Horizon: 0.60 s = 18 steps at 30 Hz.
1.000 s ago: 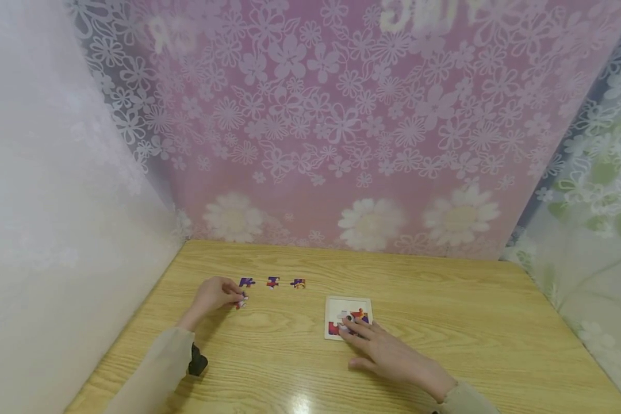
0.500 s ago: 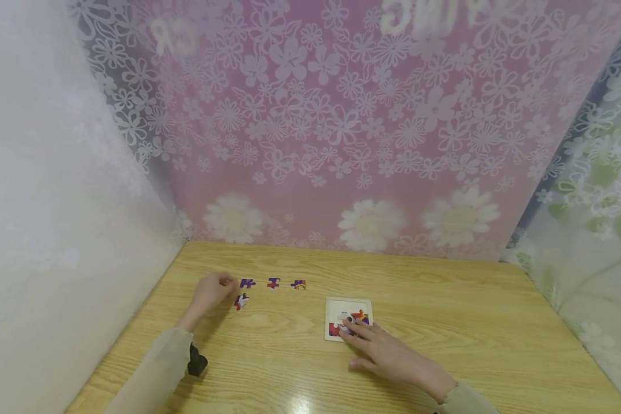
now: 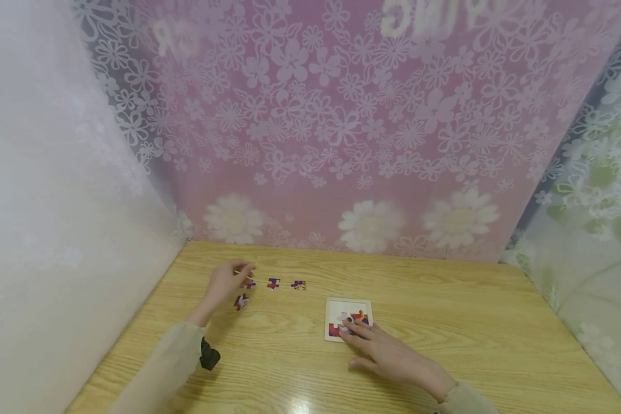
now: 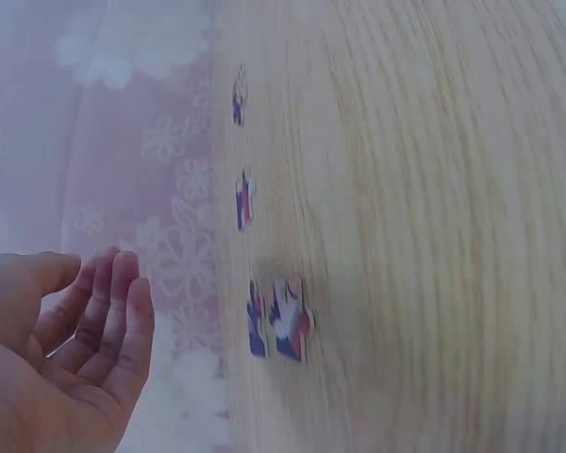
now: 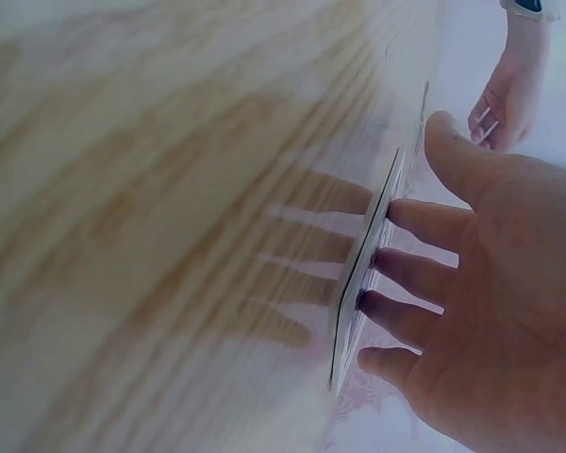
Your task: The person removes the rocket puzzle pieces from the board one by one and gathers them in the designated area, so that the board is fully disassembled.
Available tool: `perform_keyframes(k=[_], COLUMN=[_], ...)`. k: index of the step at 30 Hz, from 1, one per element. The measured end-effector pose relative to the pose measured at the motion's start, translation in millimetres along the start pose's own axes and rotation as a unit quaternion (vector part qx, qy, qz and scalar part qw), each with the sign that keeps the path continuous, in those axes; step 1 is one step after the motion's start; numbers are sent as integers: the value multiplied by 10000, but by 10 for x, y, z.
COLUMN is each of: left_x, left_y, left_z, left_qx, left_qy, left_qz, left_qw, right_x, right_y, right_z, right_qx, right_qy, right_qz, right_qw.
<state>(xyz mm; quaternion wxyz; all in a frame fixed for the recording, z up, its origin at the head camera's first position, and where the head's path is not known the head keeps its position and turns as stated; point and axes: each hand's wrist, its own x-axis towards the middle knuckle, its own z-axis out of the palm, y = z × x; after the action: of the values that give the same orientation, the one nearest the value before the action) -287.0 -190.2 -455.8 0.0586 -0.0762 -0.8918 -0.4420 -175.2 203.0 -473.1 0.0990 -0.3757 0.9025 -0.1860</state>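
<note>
My left hand (image 3: 226, 283) hovers over the left end of a row of jigsaw pieces, its fingers loosely bent and nothing between them in the left wrist view. Partly behind its fingertips is a purple jigsaw piece (image 3: 250, 284). Just nearer lies a purple, white and red jigsaw piece (image 3: 241, 302). Farther right in the row are a red-purple piece (image 3: 273, 283) and a purple-orange piece (image 3: 299, 284). With fingers spread and nearly straight, my right hand (image 3: 393, 352) rests on a square puzzle tray (image 3: 334, 303), which has joined pieces in its lower part, some hidden by the fingers.
All of this lies on a wood-grain table (image 3: 290, 368). A pink flowered curtain (image 3: 310, 144) hangs along the back edge, with pale sheets at the left and right sides. A black device sits on my left wrist.
My left hand has let go of the purple, white and red piece, leaving it on the table, and has moved up and right over the row. The right hand stays on the tray.
</note>
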Motion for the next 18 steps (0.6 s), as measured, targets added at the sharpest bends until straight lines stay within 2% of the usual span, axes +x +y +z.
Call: perform_keyframes(k=[8, 15, 18], left_x=[19, 22, 6], left_y=[196, 312, 372], left_z=[205, 441, 533], left_qx=[-589, -532, -655], left_qy=[-74, -215, -367], left_qz=[195, 440, 532], left_qw=[9980, 9974, 9958], right_x=[5, 12, 14], right_y=[-3, -1, -4], right_z=[-2, 4, 1], right_qx=[84, 166, 169], right_qy=[46, 71, 122], right_qz=[-17, 28, 45], right_qw=[10000, 9998, 9998])
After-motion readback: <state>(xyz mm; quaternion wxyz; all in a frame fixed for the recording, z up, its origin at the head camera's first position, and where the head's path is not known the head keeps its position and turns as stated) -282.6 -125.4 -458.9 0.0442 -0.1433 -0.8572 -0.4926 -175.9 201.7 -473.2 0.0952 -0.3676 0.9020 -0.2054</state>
